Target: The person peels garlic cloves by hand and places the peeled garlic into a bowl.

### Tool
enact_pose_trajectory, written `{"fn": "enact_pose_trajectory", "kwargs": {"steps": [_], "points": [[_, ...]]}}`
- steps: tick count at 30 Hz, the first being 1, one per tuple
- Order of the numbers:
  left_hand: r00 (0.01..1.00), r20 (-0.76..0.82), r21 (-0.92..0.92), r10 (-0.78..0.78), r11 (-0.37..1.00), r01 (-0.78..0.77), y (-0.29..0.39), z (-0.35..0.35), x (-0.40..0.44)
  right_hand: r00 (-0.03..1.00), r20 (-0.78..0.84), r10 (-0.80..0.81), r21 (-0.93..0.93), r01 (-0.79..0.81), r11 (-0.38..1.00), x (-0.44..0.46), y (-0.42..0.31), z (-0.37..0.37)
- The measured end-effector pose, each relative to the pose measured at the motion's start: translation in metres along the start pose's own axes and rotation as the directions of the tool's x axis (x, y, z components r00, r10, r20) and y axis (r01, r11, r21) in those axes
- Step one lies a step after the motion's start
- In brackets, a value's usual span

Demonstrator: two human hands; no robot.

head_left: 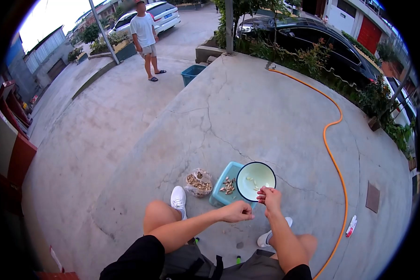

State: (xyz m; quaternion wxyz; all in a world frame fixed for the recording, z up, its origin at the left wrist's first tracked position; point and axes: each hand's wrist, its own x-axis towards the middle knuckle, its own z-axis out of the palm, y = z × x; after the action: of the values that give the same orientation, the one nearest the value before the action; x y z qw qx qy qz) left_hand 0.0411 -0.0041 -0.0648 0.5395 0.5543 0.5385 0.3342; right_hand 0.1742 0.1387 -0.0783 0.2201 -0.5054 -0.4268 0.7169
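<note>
My left hand (239,212) is closed in a pinch just in front of the blue plastic stool (218,198). What it pinches, if anything, is too small to make out. Over the near right rim of a pale enamel bowl (261,171) with a dark edge, my right hand (269,197) has its fingers pressed together; their contents cannot be made out. Several small whitish pieces (251,181) lie inside the bowl, which rests on the stool's right part. Left of it on the stool is a small pile of brownish pieces (227,185), perhaps unpeeled garlic cloves.
A clear plastic bag (199,183) of similar brownish pieces sits on the concrete left of the stool. An orange hose (331,154) winds along the right. Farther off are a blue bin (191,74), a standing person (144,39) and a black car (312,46).
</note>
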Motion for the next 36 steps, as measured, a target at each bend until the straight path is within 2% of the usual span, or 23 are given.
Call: {"fn": "enact_pose_trajectory", "kwargs": {"steps": [4,6,7,10,12,13,14,15,16,18,20,22,24,25,27,30,34,36], "points": [[0.999,0.051,0.07,0.014,0.997,-0.018,0.004,0.0,-0.001,0.998,0.05,-0.036,-0.009,0.037,0.999,-0.009,-0.005,0.005],[1.0,-0.007,-0.047,0.006,0.999,-0.006,0.011,0.004,-0.004,0.982,0.157,-0.103,0.007,0.103,0.995,-0.021,-0.007,0.011],[1.0,-0.008,-0.046,0.006,0.999,-0.007,0.014,0.006,-0.006,0.982,0.158,-0.104,0.006,0.104,0.995,-0.029,-0.006,0.013],[0.998,0.031,0.022,-0.062,0.998,0.062,0.019,0.005,-0.006,0.957,0.238,-0.164,-0.016,0.172,0.985,-0.04,0.0,0.016],[0.992,0.111,0.062,-0.058,0.997,0.051,0.023,0.004,-0.005,0.922,0.366,-0.128,-0.135,0.188,0.973,-0.041,0.006,0.016],[0.991,0.114,0.062,-0.063,0.996,0.056,0.026,0.004,-0.006,0.887,0.452,-0.095,-0.256,0.231,0.939,-0.047,0.013,0.017],[0.976,0.178,0.148,-0.122,0.984,0.096,0.03,0.004,-0.007,0.887,0.452,-0.092,-0.254,0.227,0.94,-0.051,0.018,0.015],[0.956,0.233,0.238,-0.181,0.963,0.124,0.034,0.002,-0.007,0.868,0.495,-0.028,-0.352,0.23,0.908,-0.053,0.018,0.016],[0.954,0.236,0.238,-0.186,0.963,0.129,0.028,0.005,-0.008,0.847,0.529,0.046,-0.443,0.23,0.867,-0.057,0.021,0.015],[0.981,0.193,0.382,-0.03,0.923,-0.047,0.0,0.016,-0.009,0.838,0.54,0.082,-0.47,0.22,0.855,-0.062,0.025,0.017],[0.983,0.184,0.428,-0.003,0.9,-0.077,-0.043,0.031,-0.012,0.79,0.613,0.002,-0.542,0.418,0.729,-0.075,0.016,0.021],[0.983,0.183,0.466,0.023,0.878,-0.107,-0.046,0.034,-0.015,0.788,0.615,0.031,-0.556,0.406,0.725,-0.073,0.022,0.021],[0.923,0.323,0.563,-0.209,0.827,-0.01,-0.044,0.033,-0.011,0.767,0.641,0.04,-0.567,0.438,0.697,-0.074,0.024,0.022],[0.921,0.329,0.564,-0.209,0.826,-0.014,-0.039,0.032,-0.009,0.77,0.637,0.037,-0.567,0.435,0.699,-0.073,0.023,0.021],[0.873,0.347,0.604,-0.343,0.793,0.072,-0.034,0.032,-0.007,0.753,0.657,0.032,-0.567,0.466,0.68,-0.073,0.023,0.02],[0.875,0.361,0.628,-0.322,0.778,0.027,-0.036,0.035,0.001,0.76,0.65,-0.026,-0.545,0.49,0.681,-0.07,0.021,0.015],[0.868,0.382,0.615,-0.317,0.788,0.018,-0.032,0.039,0.006,0.787,0.615,0.05,-0.587,0.415,0.695,-0.07,0.017,0.008],[0.891,0.402,0.591,-0.208,0.803,-0.079,-0.022,0.042,0.005,0.808,0.589,-0.01,-0.595,0.443,0.671,-0.072,0.018,-0.001]]}}
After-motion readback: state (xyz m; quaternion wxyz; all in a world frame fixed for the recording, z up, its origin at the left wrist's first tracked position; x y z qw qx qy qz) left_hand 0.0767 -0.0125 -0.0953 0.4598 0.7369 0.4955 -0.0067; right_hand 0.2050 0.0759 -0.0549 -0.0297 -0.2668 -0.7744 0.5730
